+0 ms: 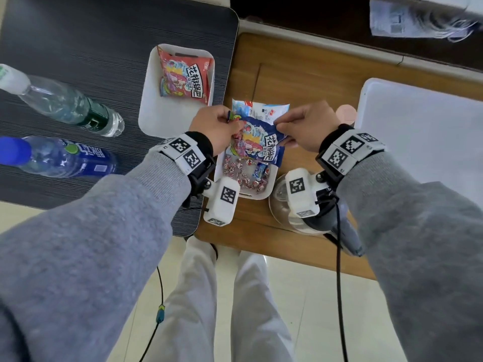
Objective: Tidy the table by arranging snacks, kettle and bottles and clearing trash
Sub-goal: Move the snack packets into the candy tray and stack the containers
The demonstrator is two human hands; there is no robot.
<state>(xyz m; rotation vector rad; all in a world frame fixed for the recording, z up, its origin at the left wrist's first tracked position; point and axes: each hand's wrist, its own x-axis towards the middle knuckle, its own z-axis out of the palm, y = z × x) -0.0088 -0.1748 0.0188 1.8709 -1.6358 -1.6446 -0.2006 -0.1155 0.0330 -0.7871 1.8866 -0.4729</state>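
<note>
While both hands pinch the top edge of a blue snack packet (261,142), the left hand (214,126) is closed on its left corner and the right hand (305,126) is closed on its right corner, so the packet hangs between them over the near end of a white tray (270,184). Under the packet this tray holds a scatter of small wrapped candies (240,176), too many and too overlapped to count, with one blue-wrapped piece (260,169) among them. A second, pale blue-and-white packet (261,111) lies behind the held one, partly hidden by it.

A second white tray (149,100) sits to the left on a dark mat (104,48) and holds one red snack packet (185,74) leaning against its far wall. That makes three packets and two trays in view. Two plastic bottles lie on their sides on the dark mat, well apart from the trays: a clear one with a green label (70,103) and a blue-capped one (60,156) nearer the viewer.

The trays' right side rests on a wooden table (300,74). A kettle (287,210) stands just beside the candy tray, largely blocked by the right wrist's marker block (300,192). A white board (423,131) lies to the right. Each wrist wears a band of black-and-white markers, and grey sleeves fill the foreground.
</note>
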